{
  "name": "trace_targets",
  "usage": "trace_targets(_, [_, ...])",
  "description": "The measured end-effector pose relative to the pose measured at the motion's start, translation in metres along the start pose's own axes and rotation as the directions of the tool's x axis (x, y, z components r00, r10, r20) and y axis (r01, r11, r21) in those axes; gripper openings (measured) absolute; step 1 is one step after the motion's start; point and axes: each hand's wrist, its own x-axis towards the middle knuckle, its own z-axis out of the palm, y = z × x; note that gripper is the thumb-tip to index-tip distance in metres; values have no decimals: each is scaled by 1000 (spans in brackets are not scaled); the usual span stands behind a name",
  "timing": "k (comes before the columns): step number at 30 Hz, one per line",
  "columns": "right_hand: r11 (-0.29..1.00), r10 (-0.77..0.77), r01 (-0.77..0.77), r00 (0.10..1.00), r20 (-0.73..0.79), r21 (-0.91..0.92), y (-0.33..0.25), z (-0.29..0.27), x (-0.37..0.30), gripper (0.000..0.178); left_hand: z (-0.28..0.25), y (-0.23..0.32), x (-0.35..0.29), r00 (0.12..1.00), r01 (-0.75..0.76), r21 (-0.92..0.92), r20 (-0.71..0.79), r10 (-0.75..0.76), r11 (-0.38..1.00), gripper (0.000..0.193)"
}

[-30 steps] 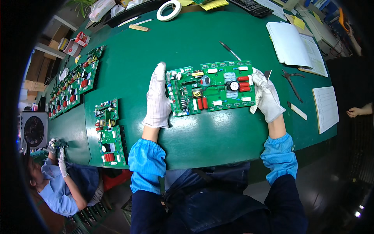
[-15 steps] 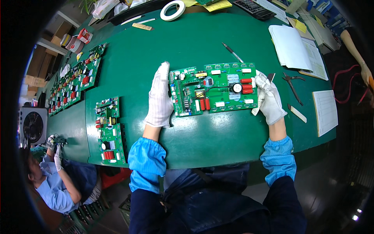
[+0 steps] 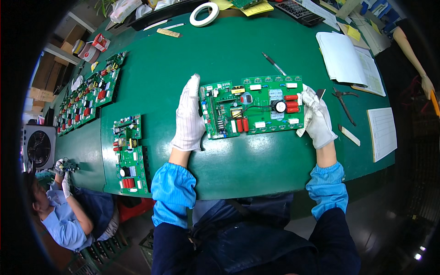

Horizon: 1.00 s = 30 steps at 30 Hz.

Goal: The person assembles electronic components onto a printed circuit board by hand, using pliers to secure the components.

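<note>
A green circuit board (image 3: 262, 94) is held level over the green table, between my two gloved hands. It carries red capacitors, a round black part with a white top, a dark cable and several white blocks. My left hand (image 3: 189, 117) grips its left edge, fingers pointing away from me and the thumb side against the board. My right hand (image 3: 319, 120) holds the right edge with bent fingers. A slim tool with a dark tip (image 3: 321, 93) also sits in the right hand; its pale other end shows below the fingers, and most of it is hidden.
Left of me lies another circuit board (image 3: 130, 158), with a row of boards (image 3: 87, 98) beyond. Pliers (image 3: 344, 104), a pale-handled blade (image 3: 350, 135), a pen (image 3: 274, 63) and papers (image 3: 341, 59) lie to the right. A tape roll (image 3: 204, 14) lies far back. A co-worker (image 3: 68, 215) sits left.
The board and both my hands have shifted very slightly in view, with the grip unchanged. At the far right, another person's arm has moved a little to the left.
</note>
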Motion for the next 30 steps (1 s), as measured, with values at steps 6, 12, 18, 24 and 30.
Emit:
trace_targets(6, [986, 27, -29, 999, 17, 162, -2, 4, -3, 41, 0, 3, 0, 1000, 3, -60, -22, -4, 998, 83])
trace_targets(12, [996, 22, -22, 1000, 4, 87, -9, 9, -7, 40, 2, 1, -2, 999, -12, -49, -34, 10, 999, 83])
trace_targets(18, [997, 24, -25, 1000, 9, 74, -8, 7, -6, 40, 1, -2, -2, 999, -18, -22, -36, 17, 1000, 81])
trace_targets(24, [1000, 13, -13, 1000, -2, 27, -5, 5, -5, 39, 1, -2, -2, 999, -11, -46, -40, 9, 999, 81])
trace_targets(30, [995, 55, -56, 998, 11, 78, -6, 3, -5, 42, 2, -2, -3, 999, -8, -54, -37, 6, 998, 81])
